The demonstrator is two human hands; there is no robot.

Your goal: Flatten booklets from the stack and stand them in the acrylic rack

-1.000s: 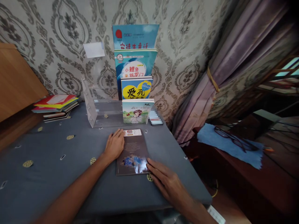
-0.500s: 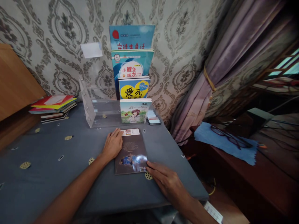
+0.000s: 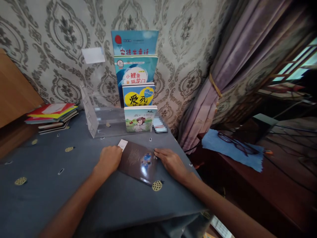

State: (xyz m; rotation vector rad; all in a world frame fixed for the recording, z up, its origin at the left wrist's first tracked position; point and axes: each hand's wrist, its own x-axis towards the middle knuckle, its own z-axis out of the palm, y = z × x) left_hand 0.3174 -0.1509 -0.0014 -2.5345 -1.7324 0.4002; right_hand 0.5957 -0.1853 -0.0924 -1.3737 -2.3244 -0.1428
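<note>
A dark brown book (image 3: pixel 135 160) lies back cover up and skewed on the cloth-covered table, with a white label at its upper left corner and a blue picture near its right side. My left hand (image 3: pixel 110 158) is closed on its left edge beside the label; the fingertips are hidden. My right hand (image 3: pixel 170 162) pinches the book's right edge near the upper corner, fingers pressed together and the thumb barely visible. Beyond the book, a clear acrylic stand (image 3: pixel 92 124) holds several upright books in steps, the front one a small green-and-white book (image 3: pixel 138 120).
A stack of books and coloured folders (image 3: pixel 53 114) lies at the table's back left. Behind the stand is a patterned wall, with a purple curtain (image 3: pixel 198 96) to the right. Glasses (image 3: pixel 235 142) rest on a blue cloth (image 3: pixel 210 142) on a lower dark red surface.
The book has turned counterclockwise, its labelled end swinging left. My left hand has curled around its edge, and my right hand has moved up along the right side.
</note>
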